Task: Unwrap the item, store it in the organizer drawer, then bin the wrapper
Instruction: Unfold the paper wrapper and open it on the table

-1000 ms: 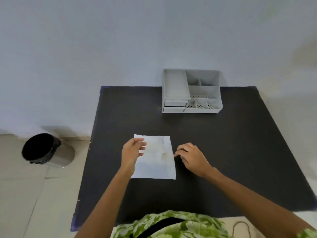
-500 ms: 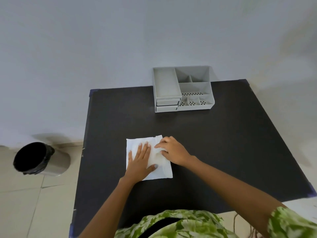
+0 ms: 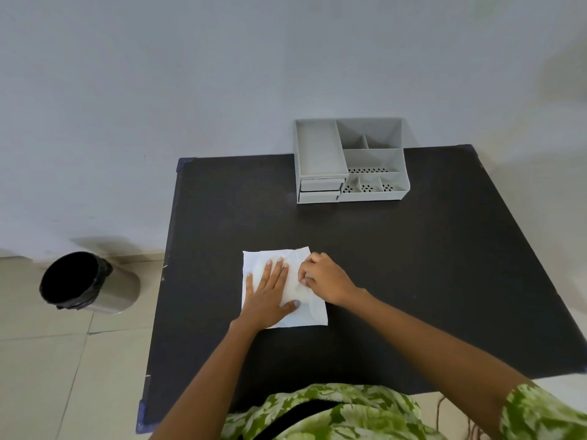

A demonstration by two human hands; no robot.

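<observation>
The white square paper wrapper [image 3: 254,265] lies flat near the front of the black table [image 3: 413,265]. The left hand [image 3: 270,296] presses it, fingers spread flat; the right hand [image 3: 327,282] pinches its right edge with curled fingers. The grey plastic organizer [image 3: 349,161] stands at the table's far edge.

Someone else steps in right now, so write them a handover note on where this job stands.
Left hand: flat, open, pressing the white wrapper on the black table.
Right hand: fingers curled at the wrapper's right edge; whether its grip has closed on the wrapper is unclear.
Organizer: at the table's far edge, both drawers shut.
Bin: on the floor, left of the table.
Done: nothing finished; item not visible yet.
Left: unwrap, open drawer, store item, bin wrapper.
</observation>
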